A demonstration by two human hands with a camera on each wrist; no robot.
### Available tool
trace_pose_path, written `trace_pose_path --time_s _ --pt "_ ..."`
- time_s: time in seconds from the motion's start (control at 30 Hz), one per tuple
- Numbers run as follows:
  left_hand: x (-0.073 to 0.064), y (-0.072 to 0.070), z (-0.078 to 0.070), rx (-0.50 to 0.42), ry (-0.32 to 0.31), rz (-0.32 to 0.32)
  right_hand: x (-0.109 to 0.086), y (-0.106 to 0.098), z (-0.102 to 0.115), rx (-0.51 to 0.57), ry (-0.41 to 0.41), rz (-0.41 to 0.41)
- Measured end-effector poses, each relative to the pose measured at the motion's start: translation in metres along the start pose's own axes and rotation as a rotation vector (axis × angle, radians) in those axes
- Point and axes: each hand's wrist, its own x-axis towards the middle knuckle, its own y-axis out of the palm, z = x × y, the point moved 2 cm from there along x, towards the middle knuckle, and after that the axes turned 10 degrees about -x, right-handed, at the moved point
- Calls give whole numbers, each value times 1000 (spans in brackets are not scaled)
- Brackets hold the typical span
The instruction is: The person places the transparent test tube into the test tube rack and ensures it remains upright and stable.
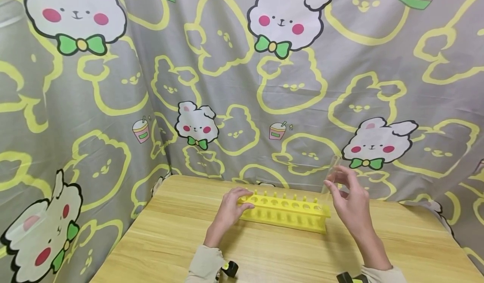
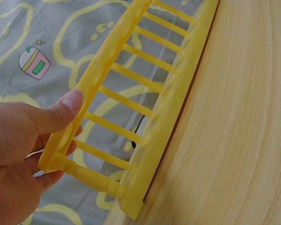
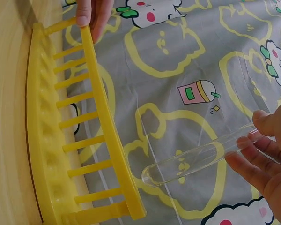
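A yellow test tube rack (image 1: 283, 211) stands on the wooden table, with a row of round holes along its top and short pegs behind them. My left hand (image 1: 230, 205) grips the rack's left end; in the left wrist view the thumb (image 2: 71, 104) lies over the top rail and the fingers pass beneath. My right hand (image 1: 351, 199) pinches a clear glass test tube (image 3: 192, 161) near its upper end, beyond the rack's right end. The tube's rounded bottom points down toward the rack and stays apart from it in the right wrist view. No liquid shows in the tube.
A wooden table (image 1: 159, 232) lies beneath the rack. Behind and to the left hangs a grey curtain (image 1: 234, 89) printed with white and yellow cartoon animals, close to the table's back edge. Black wrist devices (image 1: 230, 269) sit at both sleeves.
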Motion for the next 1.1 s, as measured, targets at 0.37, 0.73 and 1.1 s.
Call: trace_pose_path --time_s 0.37,0.73,1.1 --pt "0 0 -1 1 8 -2 0 1 3 15 2 -13" --pt "0 0 0 12 26 -11 -1 6 3 41 6 -17" --pt "0 0 -1 14 2 8 1 9 8 56 35 -29"
